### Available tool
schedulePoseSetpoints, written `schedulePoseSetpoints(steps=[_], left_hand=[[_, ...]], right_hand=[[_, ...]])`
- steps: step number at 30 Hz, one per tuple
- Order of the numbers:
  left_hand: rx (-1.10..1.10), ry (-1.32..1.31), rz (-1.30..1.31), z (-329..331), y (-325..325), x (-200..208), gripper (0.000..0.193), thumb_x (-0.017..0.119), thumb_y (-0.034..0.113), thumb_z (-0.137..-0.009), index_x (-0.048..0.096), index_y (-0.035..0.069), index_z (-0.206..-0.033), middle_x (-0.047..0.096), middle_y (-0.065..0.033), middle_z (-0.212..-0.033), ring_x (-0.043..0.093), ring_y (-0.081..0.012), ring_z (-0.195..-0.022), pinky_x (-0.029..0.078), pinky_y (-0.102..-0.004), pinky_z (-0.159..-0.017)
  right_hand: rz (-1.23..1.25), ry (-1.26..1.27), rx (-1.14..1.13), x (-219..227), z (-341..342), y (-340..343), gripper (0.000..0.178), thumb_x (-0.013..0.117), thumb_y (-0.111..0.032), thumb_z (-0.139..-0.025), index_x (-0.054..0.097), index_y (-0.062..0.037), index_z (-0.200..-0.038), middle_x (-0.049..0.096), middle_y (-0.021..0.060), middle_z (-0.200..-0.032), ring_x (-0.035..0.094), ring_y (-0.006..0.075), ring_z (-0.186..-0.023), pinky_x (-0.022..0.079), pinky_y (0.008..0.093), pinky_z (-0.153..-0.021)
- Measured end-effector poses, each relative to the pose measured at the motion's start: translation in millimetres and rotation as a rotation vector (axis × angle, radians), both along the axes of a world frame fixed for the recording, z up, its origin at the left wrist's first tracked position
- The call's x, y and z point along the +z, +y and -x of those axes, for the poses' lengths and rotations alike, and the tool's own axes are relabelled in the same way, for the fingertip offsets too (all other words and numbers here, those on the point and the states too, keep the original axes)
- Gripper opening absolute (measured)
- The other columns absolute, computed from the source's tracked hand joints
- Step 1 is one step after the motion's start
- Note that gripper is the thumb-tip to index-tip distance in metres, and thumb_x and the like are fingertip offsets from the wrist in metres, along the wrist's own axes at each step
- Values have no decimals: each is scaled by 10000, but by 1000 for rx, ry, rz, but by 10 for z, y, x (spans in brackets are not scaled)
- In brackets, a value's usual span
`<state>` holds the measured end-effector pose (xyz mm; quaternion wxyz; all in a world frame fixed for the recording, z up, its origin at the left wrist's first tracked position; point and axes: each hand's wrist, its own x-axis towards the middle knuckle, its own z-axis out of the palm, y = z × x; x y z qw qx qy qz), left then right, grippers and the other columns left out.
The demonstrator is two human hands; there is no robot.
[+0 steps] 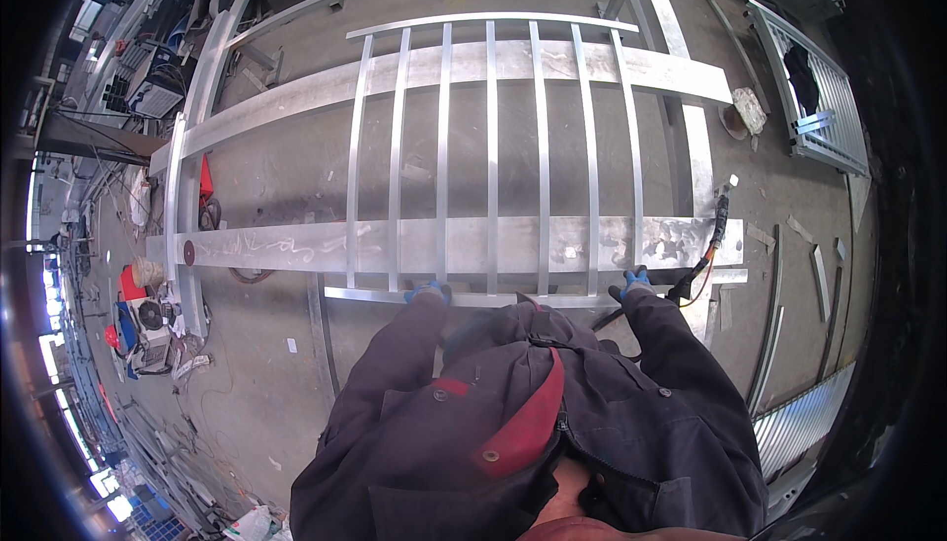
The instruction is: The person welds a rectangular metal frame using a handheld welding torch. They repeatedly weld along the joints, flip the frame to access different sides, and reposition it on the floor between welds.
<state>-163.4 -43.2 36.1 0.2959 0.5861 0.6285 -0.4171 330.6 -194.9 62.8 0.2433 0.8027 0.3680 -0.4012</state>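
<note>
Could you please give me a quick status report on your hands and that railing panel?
Left hand and right hand both gripping the near rail of the metal railing panel. Panel lies flat across two beams. Welding torch beside right hand.

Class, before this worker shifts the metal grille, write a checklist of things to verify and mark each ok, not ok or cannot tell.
1. Left hand on the grille's near rail: ok.
2. Right hand on the same rail: ok.
3. Both hands gloved: ok.
4. Grille resting across both beams: ok.
5. Welding torch and its cable clear of the grille: not ok, they lie beside the right hand.
6. Welds on the bars sound: cannot tell.
</note>
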Motion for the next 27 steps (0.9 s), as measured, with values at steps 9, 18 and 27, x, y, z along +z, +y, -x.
schedulePoseSetpoints(steps=[9,18,27], left_hand=[[26,-13,-25,-20,-12,68,595,480,600,-1006,588,199,-1433,643,-129,-1430,595,-307,-1354,413,-520,-1100],[44,3,-41,-30,-9,59,563,533,574,-996,598,212,-1422,623,-93,-1463,573,-288,-1379,414,-503,-1118],[60,-25,-3,49,8,-103,608,488,556,-1009,558,198,-1494,555,-102,-1540,514,-305,-1435,390,-539,-1143]], right_hand=[[-26,17,7,-12,-18,-34,955,669,-655,-897,344,-143,-1634,25,236,-1731,188,403,-1585,261,444,-1284],[-29,-1,-4,-45,-17,-40,924,672,-651,-895,381,-153,-1617,58,228,-1730,210,405,-1578,297,455,-1270],[-154,14,56,35,-21,-111,882,689,-645,-870,482,-117,-1546,168,347,-1667,347,493,-1490,350,476,-1222]])
